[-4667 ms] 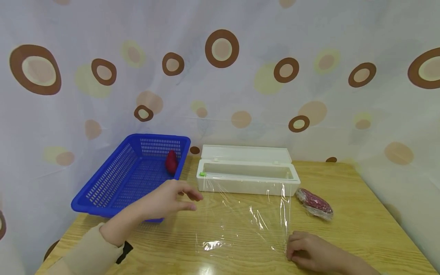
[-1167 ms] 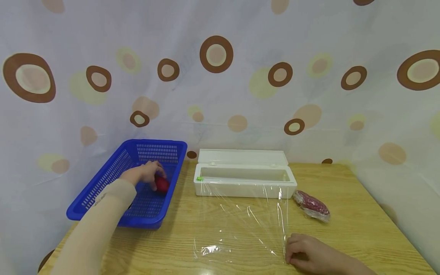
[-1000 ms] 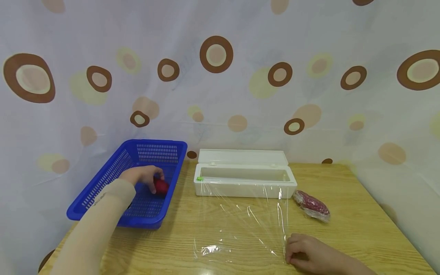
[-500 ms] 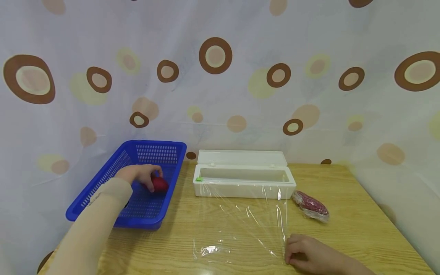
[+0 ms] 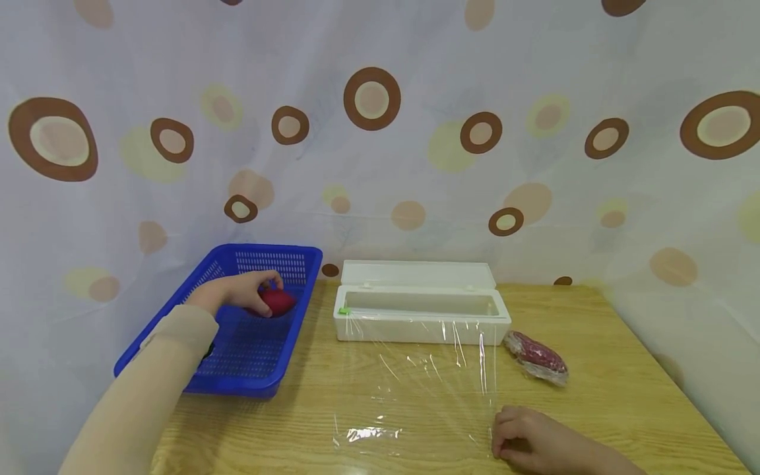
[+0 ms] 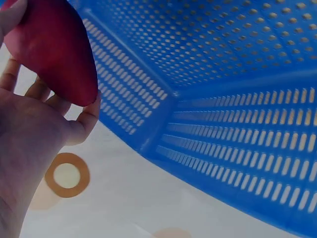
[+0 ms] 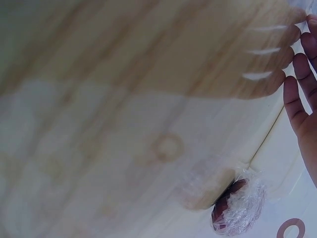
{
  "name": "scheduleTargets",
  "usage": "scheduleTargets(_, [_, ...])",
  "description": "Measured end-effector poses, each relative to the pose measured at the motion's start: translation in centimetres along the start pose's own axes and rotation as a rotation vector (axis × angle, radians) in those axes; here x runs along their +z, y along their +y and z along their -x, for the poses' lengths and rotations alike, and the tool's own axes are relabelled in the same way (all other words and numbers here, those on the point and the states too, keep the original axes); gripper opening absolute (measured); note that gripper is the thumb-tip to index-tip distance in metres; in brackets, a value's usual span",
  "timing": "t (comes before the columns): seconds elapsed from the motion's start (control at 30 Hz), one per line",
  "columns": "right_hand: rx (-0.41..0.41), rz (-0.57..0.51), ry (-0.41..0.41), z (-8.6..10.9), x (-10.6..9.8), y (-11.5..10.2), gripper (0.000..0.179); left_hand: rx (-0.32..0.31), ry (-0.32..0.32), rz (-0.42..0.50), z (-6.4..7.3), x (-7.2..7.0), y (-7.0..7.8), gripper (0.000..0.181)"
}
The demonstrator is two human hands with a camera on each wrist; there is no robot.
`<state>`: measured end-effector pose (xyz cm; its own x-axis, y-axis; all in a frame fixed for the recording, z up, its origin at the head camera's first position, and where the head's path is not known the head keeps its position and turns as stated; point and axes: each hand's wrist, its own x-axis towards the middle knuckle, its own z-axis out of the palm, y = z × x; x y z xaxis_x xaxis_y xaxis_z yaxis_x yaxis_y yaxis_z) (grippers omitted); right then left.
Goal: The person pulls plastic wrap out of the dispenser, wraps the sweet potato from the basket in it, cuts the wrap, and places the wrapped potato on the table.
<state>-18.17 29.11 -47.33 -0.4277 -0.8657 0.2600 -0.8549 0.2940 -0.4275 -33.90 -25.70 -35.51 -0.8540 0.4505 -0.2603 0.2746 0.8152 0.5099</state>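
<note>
My left hand [image 5: 252,290] grips a dark red sweet potato [image 5: 278,302] above the floor of the blue basket [image 5: 246,382]. In the left wrist view, the thumb and fingers hold the smooth, tapered sweet potato [image 6: 57,47]. A clear sheet of plastic wrap [image 5: 415,389] stretches over the table from the white dispenser box [image 5: 421,332], whose lid stands up. At the sheet's near right corner, my right hand [image 5: 525,439] pinches its edge with curled fingers. The right wrist view shows these fingers [image 7: 297,104] close against the tabletop.
A wrapped sweet potato [image 5: 537,358] lies on the wooden table [image 5: 623,396], right of the box. A green slider [image 5: 344,310] sits at the box's left end. Behind the table hangs a white curtain [image 5: 415,165] with round patterns.
My left hand moved from beside the film into the basket and took hold of the sweet potato. It has now raised it slightly. My right hand stayed at the film's corner.
</note>
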Motion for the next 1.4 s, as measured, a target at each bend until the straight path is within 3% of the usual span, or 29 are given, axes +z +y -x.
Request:
scheduleTargets(0.23, [0.004, -0.025, -0.011, -0.1, 0.2, 0.3, 0.021, 0.082, 0.101, -0.008, -0.1, -0.3, 1.0, 0.048])
scheduleTargets(0.63, [0.007, -0.07, -0.035, 0.0, 0.2, 0.6, 0.017, 0.09, 0.252, -0.02, 0.4, -1.3, 4.3, 0.05])
scheduleTargets(0.9, [0.017, -0.084, -0.058, -0.2, 0.1, 0.9, 0.015, 0.133, 0.368, -0.026, 1.1, -1.6, 6.3, 0.05])
scheduleTargets(1.17, [0.02, -0.095, -0.062, -0.2, 0.2, 0.8, 0.017, 0.11, 0.459, 0.035, 2.1, -1.0, 9.0, 0.049])
scheduleTargets(1.4, [-0.009, -0.083, -0.043, -0.2, 0.2, 0.8, 0.017, 0.111, 0.541, 0.052, 2.6, 0.3, 11.4, 0.05])
